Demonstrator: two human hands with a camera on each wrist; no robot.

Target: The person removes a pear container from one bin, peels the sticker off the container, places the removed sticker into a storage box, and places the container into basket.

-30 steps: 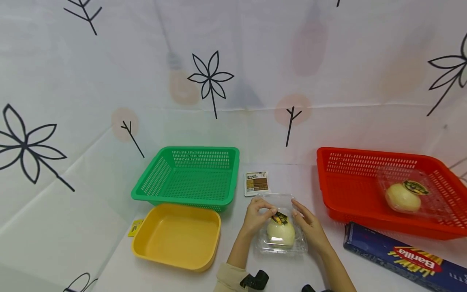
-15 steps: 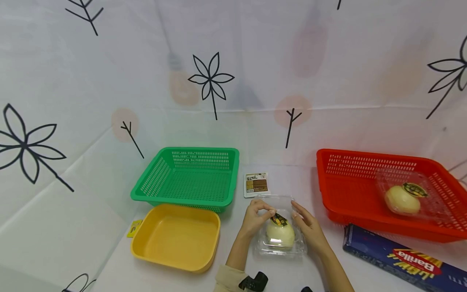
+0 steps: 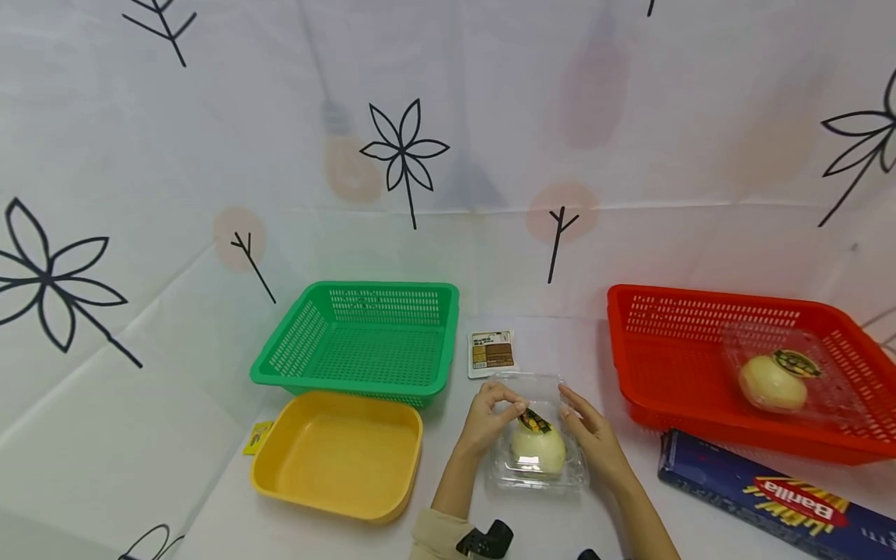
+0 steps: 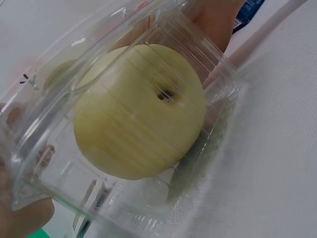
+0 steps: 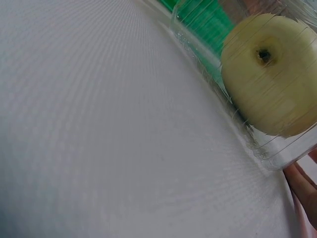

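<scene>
On the white tabletop sits a clear plastic clamshell box point(image 3: 539, 484) with a round pale-yellow, apple-like fruit point(image 3: 537, 455) inside. A dark label with yellow print point(image 3: 535, 421) is on its lid. My left hand point(image 3: 488, 420) grips the box's left rim, thumb and curled forefinger close together by the label. From the right side my right hand point(image 3: 591, 435) holds the box, its thumb on the lid and its fingers along the edge. Through the plastic, the left wrist view shows the fruit's point(image 4: 141, 114) dark hollow. In the right wrist view only a strip of my right hand point(image 5: 303, 191) appears.
A green basket point(image 3: 388, 381) and a yellow tub point(image 3: 336, 505) stand left. At right, a red basket point(image 3: 665, 373) holds another boxed fruit point(image 3: 773, 383); a blue Barilla box point(image 3: 770, 490) lies before it. Behind my hands is a flat packet point(image 3: 492, 354). A yellow sachet point(image 3: 258, 437) lies far left.
</scene>
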